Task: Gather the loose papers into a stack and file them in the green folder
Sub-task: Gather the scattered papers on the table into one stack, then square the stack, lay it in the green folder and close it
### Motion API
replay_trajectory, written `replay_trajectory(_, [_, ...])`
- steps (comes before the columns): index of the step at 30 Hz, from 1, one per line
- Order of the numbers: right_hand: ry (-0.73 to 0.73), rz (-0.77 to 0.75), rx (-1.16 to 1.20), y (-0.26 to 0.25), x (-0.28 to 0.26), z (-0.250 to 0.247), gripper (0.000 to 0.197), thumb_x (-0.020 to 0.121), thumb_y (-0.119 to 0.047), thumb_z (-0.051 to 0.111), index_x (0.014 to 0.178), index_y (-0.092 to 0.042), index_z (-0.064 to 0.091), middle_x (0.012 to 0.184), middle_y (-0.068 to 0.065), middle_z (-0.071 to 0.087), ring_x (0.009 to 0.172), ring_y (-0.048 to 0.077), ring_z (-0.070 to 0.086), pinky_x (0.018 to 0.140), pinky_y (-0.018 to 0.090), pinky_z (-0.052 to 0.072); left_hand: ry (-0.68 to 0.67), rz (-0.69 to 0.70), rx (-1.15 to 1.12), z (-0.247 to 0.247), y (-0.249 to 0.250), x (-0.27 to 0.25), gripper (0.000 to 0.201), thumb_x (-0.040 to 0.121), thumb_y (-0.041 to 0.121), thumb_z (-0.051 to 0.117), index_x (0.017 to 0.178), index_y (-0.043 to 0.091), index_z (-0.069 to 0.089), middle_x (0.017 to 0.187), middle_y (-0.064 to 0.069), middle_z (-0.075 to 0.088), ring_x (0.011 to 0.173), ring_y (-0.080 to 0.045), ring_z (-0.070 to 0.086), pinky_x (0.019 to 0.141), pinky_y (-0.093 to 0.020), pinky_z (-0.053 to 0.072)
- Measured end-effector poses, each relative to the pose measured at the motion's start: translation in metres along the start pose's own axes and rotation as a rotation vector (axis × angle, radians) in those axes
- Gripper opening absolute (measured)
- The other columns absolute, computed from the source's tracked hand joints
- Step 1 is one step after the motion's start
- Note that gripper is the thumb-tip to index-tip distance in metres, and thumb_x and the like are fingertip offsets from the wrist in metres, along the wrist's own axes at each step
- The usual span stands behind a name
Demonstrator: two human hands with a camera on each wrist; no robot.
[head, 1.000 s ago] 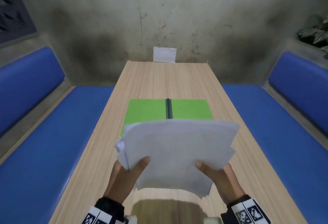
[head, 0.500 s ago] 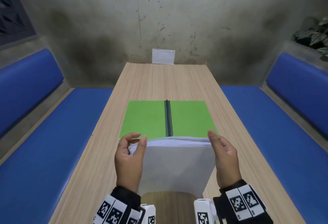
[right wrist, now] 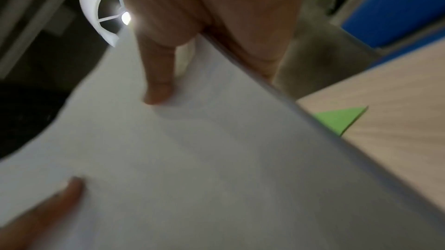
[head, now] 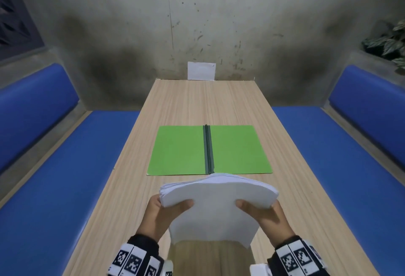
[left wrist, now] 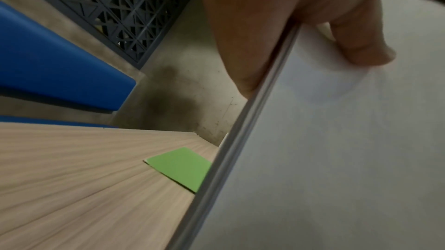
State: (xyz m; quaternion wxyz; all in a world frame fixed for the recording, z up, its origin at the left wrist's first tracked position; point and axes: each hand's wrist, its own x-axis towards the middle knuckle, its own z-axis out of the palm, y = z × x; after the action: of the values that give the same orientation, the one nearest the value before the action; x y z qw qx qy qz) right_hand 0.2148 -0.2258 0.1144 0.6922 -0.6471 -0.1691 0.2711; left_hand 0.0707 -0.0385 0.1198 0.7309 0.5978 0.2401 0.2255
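Observation:
A stack of white papers [head: 217, 205] is held up off the wooden table [head: 197, 105], bowed upward in the middle. My left hand [head: 166, 210] grips its left edge, thumb on top. My right hand [head: 260, 212] grips the right edge the same way. The green folder [head: 182, 151] lies open and flat just beyond the stack, its dark spine running down the centre. In the left wrist view the papers [left wrist: 337, 149] fill the right side with my thumb on them, and a corner of the folder [left wrist: 180, 166] shows. The right wrist view shows the papers [right wrist: 192, 149] and a folder corner [right wrist: 339, 119].
Blue padded benches [head: 54, 177] run along both sides of the table. A small white card [head: 201, 71] leans against the stained wall at the table's far end. A plant [head: 390, 41] sits at the upper right.
The papers went from a loose fanned bundle to standing on edge on the table, and are now lifted as a squared stack held by both side edges.

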Motion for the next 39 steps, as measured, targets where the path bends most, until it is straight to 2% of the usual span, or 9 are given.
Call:
replay_trajectory(5, [0.072, -0.049, 0.051, -0.004, -0.009, -0.001, 0.031, 0.073, 0.012, 0.071, 0.090, -0.014, 0.071, 0.073, -0.006, 0.078, 0.064, 0.003, 0.072, 0.052, 0.015, 0.055, -0.013, 0.084, 0.014, 0.001, 0.013, -0.010, 0.036, 0.046, 0.016, 0.080, 0.082, 0.014, 0.078, 0.081, 0.004, 0.078, 0.071, -0.006, 0.070, 0.060, -0.020, 0.057])
replay_trajectory(10, [0.049, 0.090, -0.023, 0.017, -0.013, -0.003, 0.031, 0.055, -0.011, 0.082, 0.085, -0.012, 0.072, 0.074, -0.001, 0.078, 0.071, 0.015, 0.071, 0.054, 0.020, 0.055, 0.007, 0.008, 0.074, -0.004, 0.003, -0.020, 0.032, 0.054, 0.019, 0.080, 0.084, 0.027, 0.076, 0.086, 0.005, 0.077, 0.076, -0.009, 0.071, 0.059, -0.016, 0.055])
replay_trajectory(16, [0.057, 0.138, -0.093, 0.021, -0.011, -0.003, 0.009, 0.061, -0.008, 0.082, 0.060, -0.010, 0.073, 0.063, 0.001, 0.073, 0.067, 0.023, 0.065, 0.060, 0.031, 0.054, 0.163, 0.136, 0.346, -0.016, 0.021, -0.018, 0.081, 0.046, 0.043, 0.088, 0.117, 0.047, 0.050, 0.127, 0.010, 0.056, 0.116, -0.018, 0.056, 0.087, -0.020, 0.051])
replay_trajectory(19, [-0.026, 0.005, -0.172, -0.003, -0.013, 0.003, 0.016, 0.069, -0.004, 0.080, 0.057, -0.011, 0.071, 0.056, -0.005, 0.065, 0.058, 0.012, 0.057, 0.055, 0.024, 0.047, 0.174, 0.413, 0.833, -0.009, 0.055, -0.026, 0.088, 0.058, 0.050, 0.078, 0.125, 0.066, 0.023, 0.135, 0.034, 0.023, 0.131, 0.005, 0.023, 0.105, -0.021, 0.031])
replay_trajectory(23, [-0.172, -0.446, -0.667, -0.035, -0.017, 0.012, 0.014, 0.075, -0.023, 0.069, 0.065, -0.029, 0.060, 0.052, -0.023, 0.056, 0.052, -0.003, 0.050, 0.051, 0.009, 0.033, -0.042, 0.642, 1.196, 0.012, 0.071, -0.029, 0.068, 0.064, 0.065, 0.055, 0.128, 0.048, 0.041, 0.133, 0.028, 0.038, 0.134, 0.004, 0.024, 0.117, -0.032, 0.011])
replay_trajectory(26, [-0.195, -0.583, -0.798, -0.049, -0.020, 0.018, 0.021, 0.073, -0.019, 0.066, 0.088, -0.034, 0.064, 0.061, -0.039, 0.059, 0.068, -0.009, 0.062, 0.058, 0.002, 0.041, -0.257, 0.478, 0.933, 0.021, 0.072, -0.028, 0.033, 0.068, 0.055, 0.054, 0.098, 0.042, 0.059, 0.084, 0.031, 0.067, 0.085, 0.014, 0.057, 0.075, -0.007, 0.041])
replay_trajectory(29, [-0.058, -0.552, -0.763, -0.046, -0.017, 0.006, 0.032, 0.065, -0.036, 0.071, 0.095, -0.042, 0.063, 0.077, -0.044, 0.062, 0.081, -0.010, 0.062, 0.067, 0.003, 0.044, -0.185, 0.352, 0.748, 0.012, 0.061, -0.025, 0.032, 0.065, 0.051, 0.061, 0.069, 0.020, 0.066, 0.057, 0.006, 0.062, 0.050, 0.001, 0.049, 0.051, -0.016, 0.035])
replay_trajectory(34, [0.265, -0.314, -0.647, -0.033, -0.011, -0.038, 0.084, 0.042, -0.057, 0.083, 0.116, -0.052, 0.043, 0.115, -0.021, 0.052, 0.103, 0.002, 0.050, 0.096, 0.019, 0.039, -0.029, 0.032, 0.323, -0.017, 0.056, -0.029, 0.025, 0.070, 0.039, 0.074, 0.081, 0.017, 0.077, 0.071, -0.003, 0.075, 0.062, -0.012, 0.063, 0.054, -0.018, 0.049])
replay_trajectory(39, [-0.029, 0.069, -0.077, -0.019, -0.009, -0.050, 0.107, 0.025, -0.040, 0.095, 0.121, -0.025, 0.051, 0.124, 0.008, 0.064, 0.116, 0.024, 0.058, 0.091, 0.030, 0.050, -0.117, -0.008, 0.261, -0.035, 0.050, -0.029, 0.078, 0.029, 0.069, 0.080, 0.092, 0.022, 0.075, 0.092, -0.012, 0.077, 0.086, -0.026, 0.073, 0.070, -0.028, 0.057])
